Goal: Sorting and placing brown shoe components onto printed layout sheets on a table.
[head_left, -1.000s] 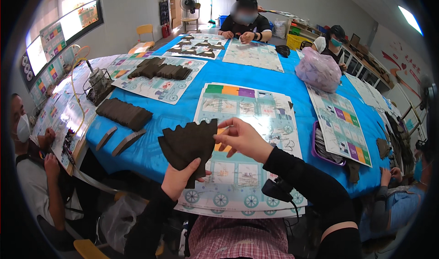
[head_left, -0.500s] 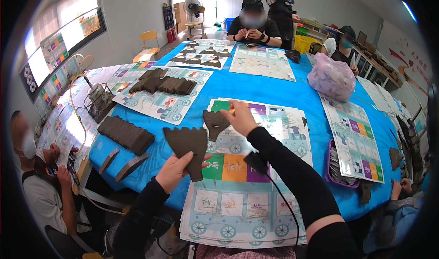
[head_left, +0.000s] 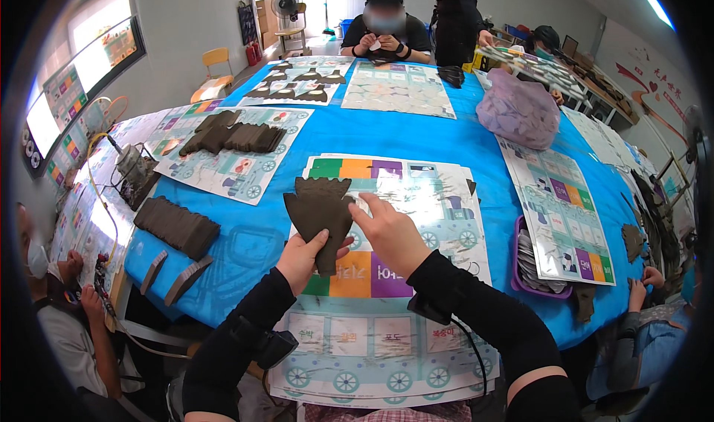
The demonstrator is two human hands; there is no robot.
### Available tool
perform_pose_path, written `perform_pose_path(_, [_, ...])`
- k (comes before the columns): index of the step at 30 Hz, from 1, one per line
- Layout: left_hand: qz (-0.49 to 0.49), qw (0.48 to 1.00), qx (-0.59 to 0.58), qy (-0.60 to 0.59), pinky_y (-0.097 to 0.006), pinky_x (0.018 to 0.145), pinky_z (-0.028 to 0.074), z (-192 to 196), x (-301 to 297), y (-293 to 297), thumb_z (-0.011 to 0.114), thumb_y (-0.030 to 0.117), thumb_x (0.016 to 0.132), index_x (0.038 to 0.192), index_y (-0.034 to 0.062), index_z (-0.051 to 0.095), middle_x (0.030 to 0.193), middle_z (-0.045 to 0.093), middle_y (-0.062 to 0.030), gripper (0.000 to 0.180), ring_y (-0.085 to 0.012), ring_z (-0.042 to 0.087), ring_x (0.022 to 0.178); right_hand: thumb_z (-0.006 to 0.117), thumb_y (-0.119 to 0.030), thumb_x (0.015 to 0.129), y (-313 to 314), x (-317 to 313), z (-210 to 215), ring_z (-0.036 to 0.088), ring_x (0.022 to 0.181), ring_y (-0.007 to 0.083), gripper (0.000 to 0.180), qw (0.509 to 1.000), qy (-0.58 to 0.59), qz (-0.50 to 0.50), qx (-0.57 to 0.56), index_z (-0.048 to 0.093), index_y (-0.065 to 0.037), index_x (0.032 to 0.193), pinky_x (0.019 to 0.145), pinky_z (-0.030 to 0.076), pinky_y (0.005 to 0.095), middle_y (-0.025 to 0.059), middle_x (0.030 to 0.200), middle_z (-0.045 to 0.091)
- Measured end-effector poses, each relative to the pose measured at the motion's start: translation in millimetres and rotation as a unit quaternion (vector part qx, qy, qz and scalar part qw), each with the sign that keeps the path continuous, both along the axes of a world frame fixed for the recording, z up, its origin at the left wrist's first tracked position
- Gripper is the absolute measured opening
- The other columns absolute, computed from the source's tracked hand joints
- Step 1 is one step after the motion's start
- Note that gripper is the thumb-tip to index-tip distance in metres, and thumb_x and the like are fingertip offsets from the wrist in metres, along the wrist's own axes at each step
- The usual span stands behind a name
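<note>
My left hand (head_left: pixel 303 260) is closed round the narrow lower end of a dark brown, flat fan-shaped piece (head_left: pixel 316 217). A second dark piece with a scalloped upper edge (head_left: pixel 323 187) overlaps it, so part of one is hidden behind the other. At the right edge of the two, my right hand (head_left: pixel 392 232) has its fingers stretched out and apart, the thumb tip at or very near the dark edge. Both hands are above a stack of printed sheets (head_left: pixel 349 377) with coloured blocks and wheel drawings.
On the blue-covered table (head_left: pixel 416 143) lie a long row of dark pieces (head_left: pixel 176 227), two curved strips (head_left: pixel 188 280) and a dark pile (head_left: pixel 234 135). A purple basket (head_left: pixel 547 292) and a bag (head_left: pixel 518 109) are at right. People sit around the table.
The right hand's smaller piece has come against the left hand's larger one, and they now overlap. My right hand has moved lower. Across the table, a tray-like sheet of pale pieces is now raised.
</note>
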State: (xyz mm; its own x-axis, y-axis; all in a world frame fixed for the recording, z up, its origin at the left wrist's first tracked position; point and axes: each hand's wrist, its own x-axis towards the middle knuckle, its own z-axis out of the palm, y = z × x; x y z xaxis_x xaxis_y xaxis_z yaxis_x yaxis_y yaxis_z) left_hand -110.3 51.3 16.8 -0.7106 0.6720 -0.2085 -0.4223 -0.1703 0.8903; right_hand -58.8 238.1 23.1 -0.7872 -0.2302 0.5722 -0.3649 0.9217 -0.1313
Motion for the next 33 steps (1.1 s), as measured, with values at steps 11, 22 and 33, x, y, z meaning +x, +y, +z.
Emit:
perform_pose_path(11, [-0.05, 0.999, -0.011, 0.001, -0.036, 0.083, 0.049, 0, -53, 54, 0.046, 0.027, 0.095, 0.122, 0.0061, 0.046, 0.115, 0.056, -0.0059, 0.034, -0.0209, 0.058, 0.101, 0.059, -0.015, 0.089, 72, -32, -31, 0.065, 0.058, 0.0161, 0.02, 0.748, -0.218, -0.017, -0.626, 0.054, 0.004, 0.088, 0.053, 0.054, 0.0242, 0.0094, 0.075, 0.063])
perform_pose_path(22, [-0.013, 0.995, -0.097, 0.025, -0.032, 0.084, 0.052, -40, -72, 95, 0.038, 0.013, 0.097, 0.127, 0.0028, 0.039, 0.117, 0.056, -0.0099, 0.032, -0.0209, 0.06, 0.099, 0.047, -0.02, 0.092, 152, -18, -27, 0.06, 0.045, 0.0197, 0.022, 0.871, -0.144, -0.141, -0.448, 0.051, 0.001, 0.087, 0.04, 0.048, 0.0309, 0.0116, 0.064, 0.061])
perform_pose_path(33, [-0.136, 0.499, -0.388, 0.763, -0.046, 0.106, 0.029, -59, -25, 101, 0.053, 0.021, 0.084, 0.133, 0.0063, 0.041, 0.138, 0.029, -0.029, 0.053, -0.0464, 0.033, 0.125, 0.06, -0.02, 0.079, 208, -5, -48, 0.063, 0.081, 0.0356, 0.024, 0.947, -0.162, -0.266, 0.074, 0.062, 0.003, 0.085, 0.068, 0.052, 0.0426, 0.0208, 0.085, 0.063])
